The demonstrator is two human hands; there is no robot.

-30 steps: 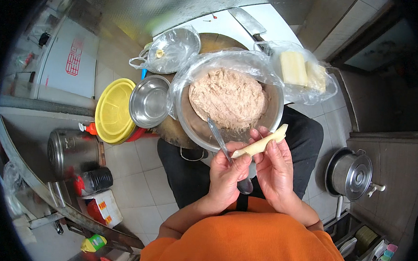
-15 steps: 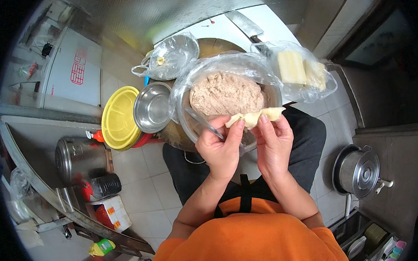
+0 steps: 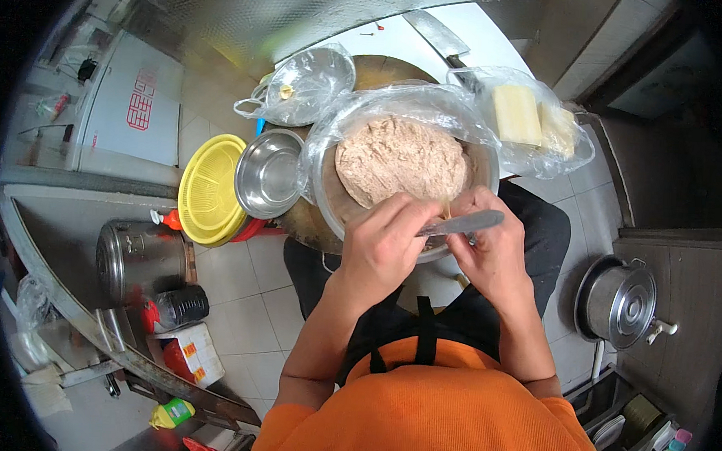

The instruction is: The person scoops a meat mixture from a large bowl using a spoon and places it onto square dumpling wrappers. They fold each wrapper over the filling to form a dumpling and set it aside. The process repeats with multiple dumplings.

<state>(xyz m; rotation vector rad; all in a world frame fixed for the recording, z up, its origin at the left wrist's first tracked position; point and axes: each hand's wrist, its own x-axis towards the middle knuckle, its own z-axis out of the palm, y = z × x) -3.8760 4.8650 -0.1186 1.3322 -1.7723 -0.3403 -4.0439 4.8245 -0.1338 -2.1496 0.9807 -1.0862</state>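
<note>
spoon (image 3: 469, 222) juts from the closed left hand (image 3: 383, 241) toward the curled right hand (image 3: 497, 253), whose hold i cannot tell.

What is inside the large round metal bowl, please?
A mound of pinkish-brown mince lies in the bowl, with clear plastic along its far side. The left hand and right hand cover part of the near side; the bottom beneath the mound is hidden.
</note>
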